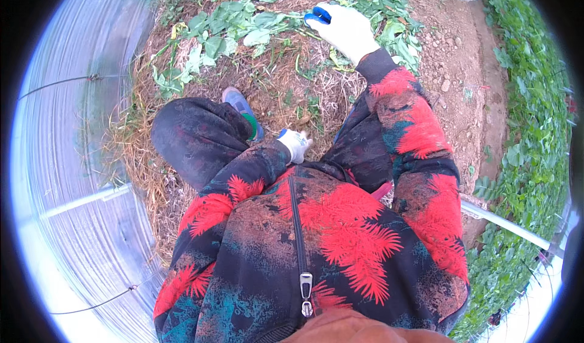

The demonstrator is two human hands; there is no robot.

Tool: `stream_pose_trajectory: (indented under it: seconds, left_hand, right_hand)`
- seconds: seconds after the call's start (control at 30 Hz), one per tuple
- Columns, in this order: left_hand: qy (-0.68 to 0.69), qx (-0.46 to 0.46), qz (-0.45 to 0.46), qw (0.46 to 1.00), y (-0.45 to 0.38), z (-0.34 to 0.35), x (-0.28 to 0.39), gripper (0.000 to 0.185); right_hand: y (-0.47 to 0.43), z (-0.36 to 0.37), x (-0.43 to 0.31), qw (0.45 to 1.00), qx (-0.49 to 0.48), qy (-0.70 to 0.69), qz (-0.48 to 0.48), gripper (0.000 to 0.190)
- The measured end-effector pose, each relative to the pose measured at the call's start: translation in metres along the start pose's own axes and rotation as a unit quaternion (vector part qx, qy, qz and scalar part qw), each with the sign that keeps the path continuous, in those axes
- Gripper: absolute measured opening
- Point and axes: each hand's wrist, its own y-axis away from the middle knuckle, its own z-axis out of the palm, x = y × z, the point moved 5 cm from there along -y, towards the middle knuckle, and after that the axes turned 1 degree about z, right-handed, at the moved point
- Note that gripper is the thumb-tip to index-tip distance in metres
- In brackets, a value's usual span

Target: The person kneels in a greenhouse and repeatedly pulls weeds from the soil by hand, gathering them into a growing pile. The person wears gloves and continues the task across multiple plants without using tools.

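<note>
My right hand (342, 28), in a white work glove with blue-coated fingertips, reaches forward over a heap of cut leafy green vines (260, 23). Its thumb and fingertips come together at the end of a pale green stem, which runs off to the left among the leaves. Close to my lap, between the knees, is my left hand (295, 145) in a similar white and blue glove. Its fingers are partly curled and slightly blurred, and whether anything is in them is not visible.
Translucent plastic sheeting (86, 147) of a greenhouse wall rises at the left. Dry grass (159, 197) covers the ground by it. At the right lie bare soil (456, 96), a metal pipe (506, 226) and a dense row of green plants (534, 128). My shoe (237, 101) rests on the straw.
</note>
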Motion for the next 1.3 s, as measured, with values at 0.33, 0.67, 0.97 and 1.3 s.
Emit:
stream_pose_trajectory:
  seconds: [0.33, 0.67, 0.97, 1.3]
  left_hand:
    - [-0.067, -0.109, 0.004, 0.992, -0.019, 0.013, -0.003, 0.030]
    - [0.176, -0.265, -0.059, 0.946, -0.006, 0.033, -0.017, 0.048]
    - [0.026, -0.112, 0.108, 0.988, -0.002, 0.014, 0.022, 0.027]
    - [0.058, -0.114, 0.048, 0.991, -0.007, 0.022, 0.014, 0.032]
  right_hand:
    - [-0.001, -0.015, 0.000, 0.998, -0.019, -0.045, 0.041, 0.037]
    - [-0.005, -0.005, 0.013, 1.000, -0.012, 0.011, -0.018, 0.041]
    - [-0.003, -0.006, 0.014, 1.000, 0.007, -0.024, 0.008, 0.031]
    - [-0.008, 0.009, 0.021, 0.998, -0.070, -0.003, 0.000, 0.034]
